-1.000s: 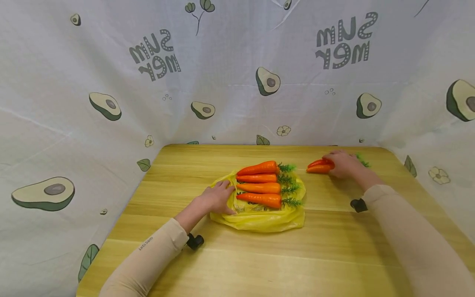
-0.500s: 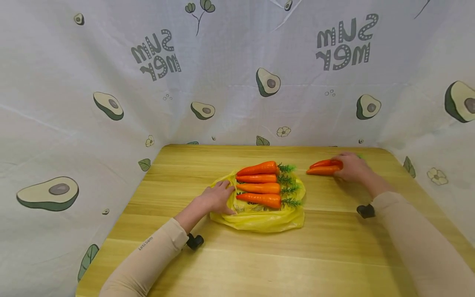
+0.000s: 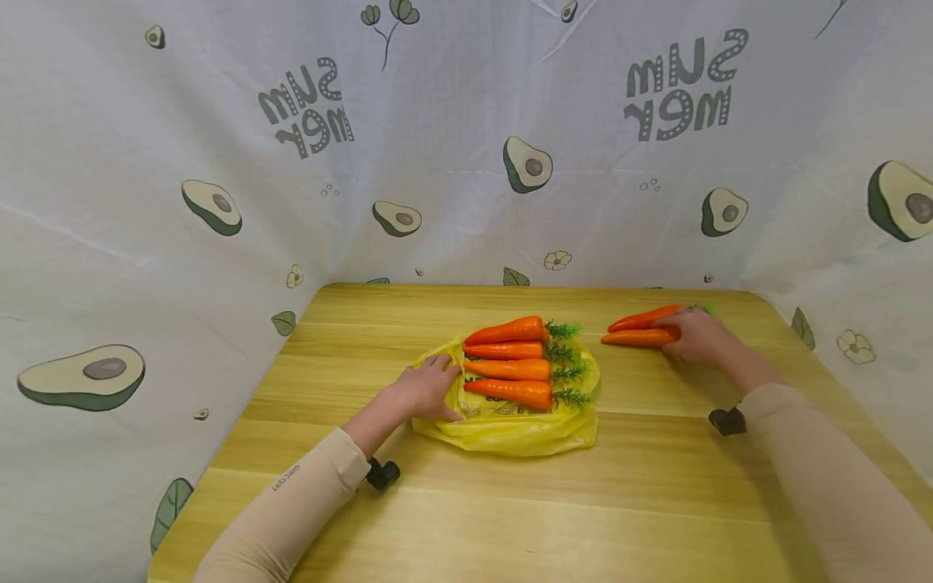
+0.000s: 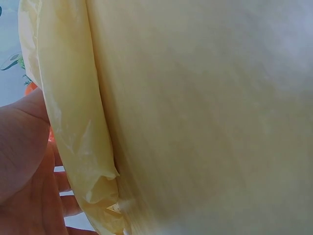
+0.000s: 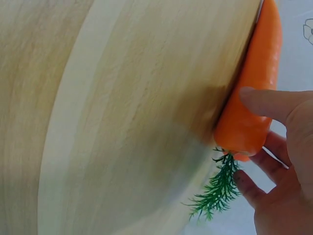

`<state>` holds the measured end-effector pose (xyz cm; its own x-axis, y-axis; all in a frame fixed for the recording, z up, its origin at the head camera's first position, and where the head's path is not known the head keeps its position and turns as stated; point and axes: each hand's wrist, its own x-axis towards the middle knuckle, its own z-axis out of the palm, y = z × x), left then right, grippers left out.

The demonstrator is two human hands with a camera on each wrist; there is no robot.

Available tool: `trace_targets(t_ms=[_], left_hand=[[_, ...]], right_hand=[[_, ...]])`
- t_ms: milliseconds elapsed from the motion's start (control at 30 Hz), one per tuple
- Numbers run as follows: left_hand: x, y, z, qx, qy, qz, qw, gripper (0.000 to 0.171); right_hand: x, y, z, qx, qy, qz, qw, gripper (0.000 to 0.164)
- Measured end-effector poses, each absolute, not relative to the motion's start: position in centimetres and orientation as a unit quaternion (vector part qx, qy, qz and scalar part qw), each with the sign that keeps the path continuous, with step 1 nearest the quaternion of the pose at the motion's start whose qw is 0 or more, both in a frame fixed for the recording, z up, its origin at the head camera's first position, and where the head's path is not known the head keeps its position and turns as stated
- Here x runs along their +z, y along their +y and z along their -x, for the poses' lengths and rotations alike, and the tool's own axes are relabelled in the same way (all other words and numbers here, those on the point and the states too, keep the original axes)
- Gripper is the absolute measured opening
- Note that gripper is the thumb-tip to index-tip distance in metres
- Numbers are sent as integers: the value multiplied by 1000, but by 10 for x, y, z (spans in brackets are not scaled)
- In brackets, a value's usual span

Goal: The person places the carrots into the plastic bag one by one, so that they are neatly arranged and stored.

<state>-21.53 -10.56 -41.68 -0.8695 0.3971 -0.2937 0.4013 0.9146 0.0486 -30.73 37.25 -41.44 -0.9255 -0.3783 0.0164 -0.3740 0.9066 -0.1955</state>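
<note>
My right hand (image 3: 697,334) is on the nearer of two carrots (image 3: 636,337) lying side by side at the table's back right. In the right wrist view the thumb lies on this thick orange carrot (image 5: 252,93) near its leafy green top, with fingers on its far side. The farther carrot (image 3: 641,319) lies just behind. My left hand (image 3: 430,387) rests with spread fingers at the left end of a yellow plastic bag (image 3: 510,437). In the left wrist view a fold of the bag (image 4: 73,98) covers its fingertips. Several carrots (image 3: 510,369) lie in a row on the bag, tops to the right.
The wooden table (image 3: 466,518) has rounded back corners. A white cloth (image 3: 452,97) printed with avocados and lettering hangs behind it and along both sides. Dark wrist cameras sit under both sleeves (image 3: 313,486).
My right hand has slid slightly right and toward me, from over both right-hand carrots onto the nearer one, uncovering more of the farther one. The left hand and bag stay in place.
</note>
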Motion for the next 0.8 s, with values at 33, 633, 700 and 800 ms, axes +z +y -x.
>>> trace_targets(t_ms=[33,633,700,800], left_hand=[[-417,-106,215,-7,967,-207,150,90],[-417,-107,213,-4,967,-210,146,90],[-416,-107,212,-1,967,-208,149,91],[-416,-108,212,-2,967,-207,151,91]], right_hand=[[-414,373,308,-96,975,198,12,46],[-408,371,304,-60,976,201,49,43],[-406,371,302,-62,976,202,48,45],[-402,368,299,-65,975,205,51,45]])
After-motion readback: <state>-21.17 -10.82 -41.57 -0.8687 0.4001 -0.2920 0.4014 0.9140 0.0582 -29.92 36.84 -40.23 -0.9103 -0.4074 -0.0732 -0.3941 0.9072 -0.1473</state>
